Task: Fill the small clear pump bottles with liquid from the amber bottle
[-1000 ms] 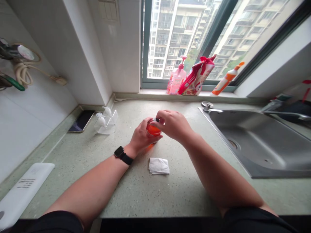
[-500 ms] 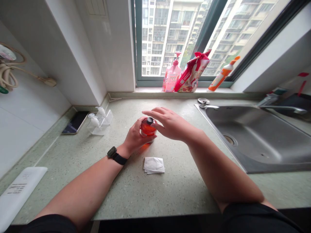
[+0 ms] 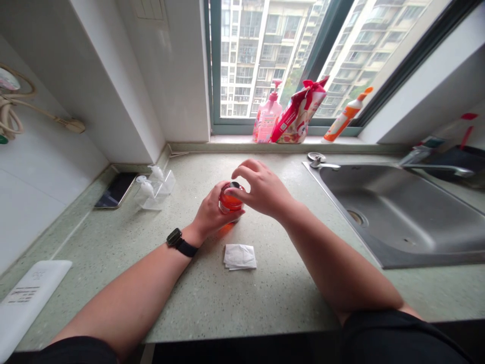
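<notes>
A small orange-red bottle [image 3: 229,202] with a dark cap stands on the green speckled counter [image 3: 265,293]. My left hand [image 3: 209,215], with a black watch on the wrist, is wrapped round the bottle's body. My right hand [image 3: 261,191] sits over the top, thumb and fingers pinching the cap. A folded white tissue [image 3: 239,256] lies on the counter just in front of the bottle.
A steel sink [image 3: 401,217] is at the right. On the sill stand a pink pump bottle [image 3: 267,119], a red bag [image 3: 299,117] and an orange-white bottle [image 3: 344,121]. A phone [image 3: 115,190], clear plastic pieces [image 3: 154,188] and a white device [image 3: 26,301] lie at left.
My right hand gripped the cap, then lifted open with fingers spread, and now pinches the cap again. My left hand kept hold of the bottle. The view shifted slightly.
</notes>
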The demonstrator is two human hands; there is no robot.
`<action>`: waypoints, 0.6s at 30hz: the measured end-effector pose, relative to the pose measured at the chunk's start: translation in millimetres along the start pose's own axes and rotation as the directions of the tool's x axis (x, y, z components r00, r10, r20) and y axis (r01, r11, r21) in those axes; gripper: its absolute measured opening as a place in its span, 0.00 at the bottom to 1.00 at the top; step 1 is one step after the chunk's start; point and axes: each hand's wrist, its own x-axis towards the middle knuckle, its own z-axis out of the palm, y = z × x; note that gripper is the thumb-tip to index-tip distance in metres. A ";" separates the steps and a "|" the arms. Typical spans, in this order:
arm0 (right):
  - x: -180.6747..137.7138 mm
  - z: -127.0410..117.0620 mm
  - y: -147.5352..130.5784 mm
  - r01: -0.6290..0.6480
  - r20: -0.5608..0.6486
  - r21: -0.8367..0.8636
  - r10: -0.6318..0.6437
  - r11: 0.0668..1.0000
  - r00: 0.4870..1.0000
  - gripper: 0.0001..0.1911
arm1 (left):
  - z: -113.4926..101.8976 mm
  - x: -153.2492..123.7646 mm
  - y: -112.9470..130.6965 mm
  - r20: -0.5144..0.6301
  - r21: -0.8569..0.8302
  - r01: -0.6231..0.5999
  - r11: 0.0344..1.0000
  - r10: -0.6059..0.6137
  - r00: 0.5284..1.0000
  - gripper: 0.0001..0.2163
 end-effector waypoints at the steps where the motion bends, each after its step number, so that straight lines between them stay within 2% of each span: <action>1: 0.2 -1.7 2.4 -0.015 0.017 -0.024 0.016 1.000 1.000 0.11 | -0.4 -0.2 0.5 0.004 -0.003 0.011 1.000 -0.011 1.000 0.37; 4: -0.8 -11.5 10.0 0.023 0.072 0.016 -0.024 1.000 0.997 0.08 | -0.8 -0.5 0.6 0.008 -0.014 0.014 1.000 -0.014 1.000 0.37; 8: -2.7 -21.7 12.9 0.044 0.082 0.054 -0.048 0.998 0.995 0.10 | 0.0 -0.5 -1.1 0.005 -0.008 0.002 1.000 -0.002 1.000 0.37; 13: -0.3 -9.8 -0.1 0.054 0.099 -0.064 -0.048 0.996 0.994 0.08 | -0.3 -0.5 0.1 0.006 -0.002 0.008 1.000 -0.008 1.000 0.37; 16: 1.3 -2.6 -4.2 0.097 0.076 -0.040 -0.093 0.995 0.993 0.06 | -0.4 -0.5 0.8 0.012 0.001 0.014 1.000 -0.014 1.000 0.37; 18: 1.8 -1.3 -3.5 0.123 0.080 0.006 -0.123 0.992 0.989 0.09 | 0.2 -0.7 0.0 0.008 0.008 0.013 1.000 -0.013 1.000 0.37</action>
